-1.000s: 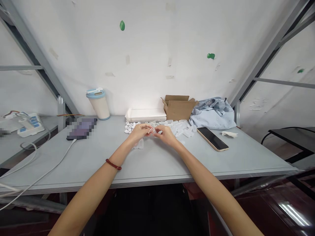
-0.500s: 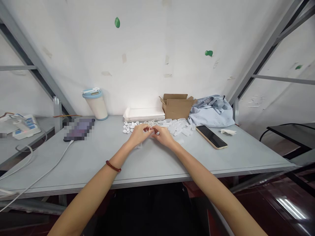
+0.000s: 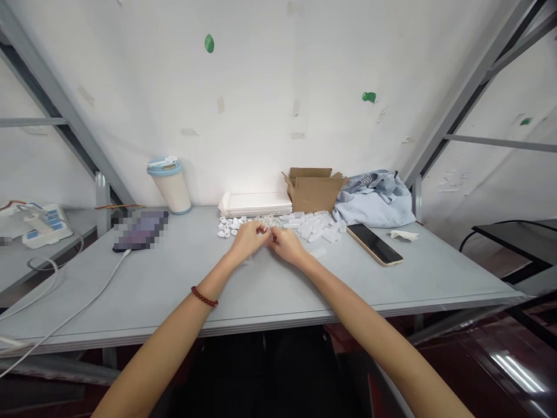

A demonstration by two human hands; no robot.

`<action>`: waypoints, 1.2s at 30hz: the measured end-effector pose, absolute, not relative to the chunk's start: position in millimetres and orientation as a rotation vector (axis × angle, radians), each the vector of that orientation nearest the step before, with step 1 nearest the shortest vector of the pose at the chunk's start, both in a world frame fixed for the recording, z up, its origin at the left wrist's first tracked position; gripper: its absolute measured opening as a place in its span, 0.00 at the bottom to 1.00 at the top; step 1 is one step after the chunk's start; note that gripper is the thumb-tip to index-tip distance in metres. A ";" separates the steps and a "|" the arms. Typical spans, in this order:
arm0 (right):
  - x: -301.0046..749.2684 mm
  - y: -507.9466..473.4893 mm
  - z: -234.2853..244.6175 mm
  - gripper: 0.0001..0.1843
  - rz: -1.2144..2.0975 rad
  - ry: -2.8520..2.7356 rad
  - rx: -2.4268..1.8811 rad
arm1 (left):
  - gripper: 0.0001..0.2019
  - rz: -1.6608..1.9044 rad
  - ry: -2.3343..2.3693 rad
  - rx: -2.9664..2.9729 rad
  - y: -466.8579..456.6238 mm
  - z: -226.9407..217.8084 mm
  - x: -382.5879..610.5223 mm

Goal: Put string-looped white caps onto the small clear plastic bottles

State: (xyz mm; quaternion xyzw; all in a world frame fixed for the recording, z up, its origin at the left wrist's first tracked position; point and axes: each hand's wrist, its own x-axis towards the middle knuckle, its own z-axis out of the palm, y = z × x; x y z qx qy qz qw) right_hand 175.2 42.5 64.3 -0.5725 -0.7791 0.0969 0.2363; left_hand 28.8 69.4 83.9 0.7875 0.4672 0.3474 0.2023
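Note:
Both hands meet over the grey table. My left hand (image 3: 249, 241) and my right hand (image 3: 287, 244) pinch a small whitish, translucent piece between their fingertips; the fingers hide most of it, so its kind is unclear. Left of my left hand lies a cluster of small white caps (image 3: 227, 227). Just beyond my fingers is a tangle of thin white strings (image 3: 270, 220). To the right of my right hand spreads a pile of translucent plastic tubes (image 3: 319, 226). Another clear piece (image 3: 247, 260) rests beside my left wrist, partly covered.
Along the wall stand a blue-lidded tumbler (image 3: 171, 184), a stack of white sheets or trays (image 3: 256, 204), an opened cardboard box (image 3: 314, 194) and a pale blue cloth (image 3: 376, 203). A phone (image 3: 375, 245) and crumpled tissue (image 3: 404, 235) lie right; a cabled device (image 3: 140, 231) lies left.
My hands stay together at nearly the same spot, with the fingers shifted slightly around the small piece. The whole view has tilted a little.

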 end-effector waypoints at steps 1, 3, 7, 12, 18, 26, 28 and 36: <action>175.2 42.8 64.0 0.07 0.277 -2.130 -1.546 | 0.07 0.969 1.298 2.179 69.7 84.4 27.6; 175.6 43.3 64.6 0.05 0.321 -2.112 -1.478 | 0.07 0.967 1.279 2.143 70.1 85.2 25.1; 178.3 42.8 72.2 0.10 0.622 -1.973 -1.413 | 0.06 0.970 1.219 2.123 70.4 86.7 20.7; 185.2 42.8 81.1 0.10 1.180 -1.658 -1.218 | 0.09 0.997 1.147 2.262 65.4 91.3 17.4; 193.6 48.3 76.8 0.10 1.378 -1.469 -1.058 | 0.17 1.037 0.905 2.476 58.4 89.8 22.1; 190.8 42.8 80.5 0.10 1.514 -1.464 -1.047 | 0.13 0.906 0.830 2.667 53.4 93.0 15.0; 191.5 40.9 82.0 0.11 1.436 -1.503 -1.110 | 0.13 0.814 0.847 2.669 51.2 96.2 8.7; 192.8 42.0 78.6 0.19 1.339 -1.641 -1.187 | 0.21 0.463 1.034 2.574 50.7 101.4 -8.4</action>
